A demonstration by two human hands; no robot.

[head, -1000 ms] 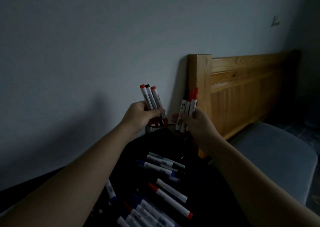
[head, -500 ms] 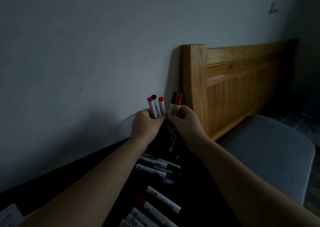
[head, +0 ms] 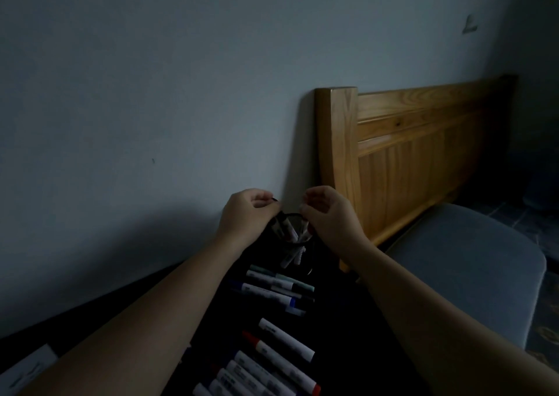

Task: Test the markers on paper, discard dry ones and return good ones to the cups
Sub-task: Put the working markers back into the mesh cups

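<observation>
You're on the return step: your left hand (head: 246, 214) and right hand (head: 328, 214) curl around white-barrelled markers (head: 290, 232) standing in the dark mesh cup (head: 295, 238) at twelve o'clock on the black tabletop (head: 348, 320); next, loosen both grips.

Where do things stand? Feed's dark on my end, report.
Left hand and right hand grip markers over the mesh cup, tips inside. Loose markers lie on dark table. Nothing blocking.
</observation>
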